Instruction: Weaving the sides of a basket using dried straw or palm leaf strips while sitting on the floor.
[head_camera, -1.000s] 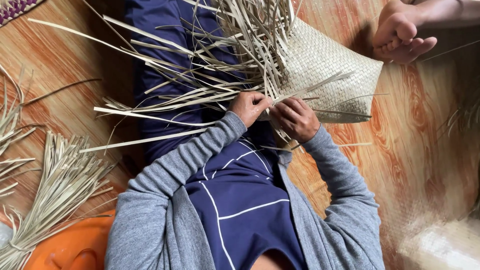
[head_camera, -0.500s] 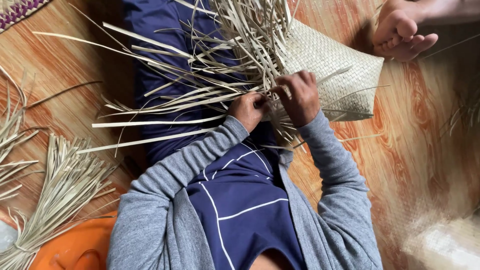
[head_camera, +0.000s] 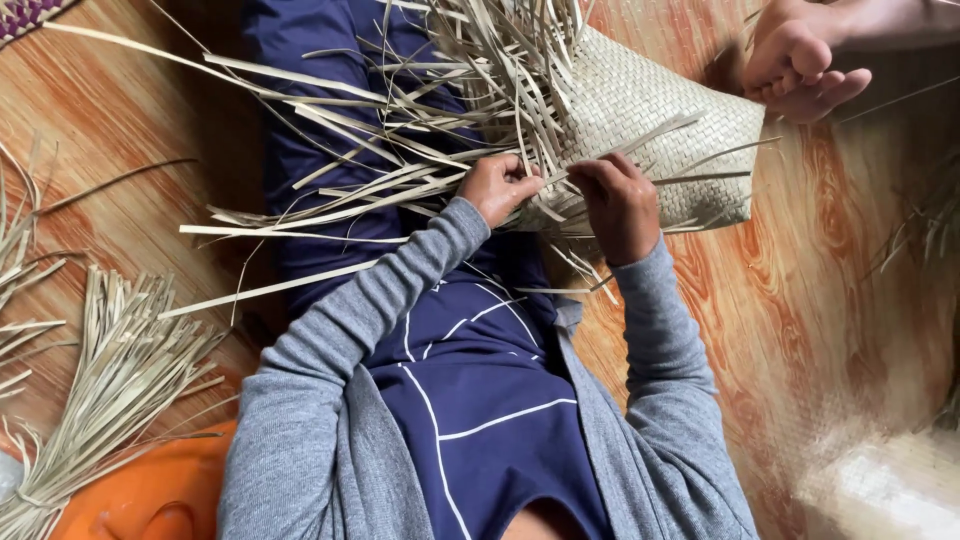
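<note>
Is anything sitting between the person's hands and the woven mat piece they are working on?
Nothing visible does. The left hand and right hand are both already on the woven mat, gripping loose straw strips at its unfinished edge. Another person's foot lies beside the mat's far corner, apart from the hands.

Woven mat dry matt straw; floor glossy wood-grain

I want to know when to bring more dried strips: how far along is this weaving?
Done: a tightly plaited pale straw panel with closed edges. In hand: the left hand and right hand both pinch strips at the panel's open edge. Left: many loose flat straw strips fan out unwoven. A bundle of dried strips lies on the floor.
</note>
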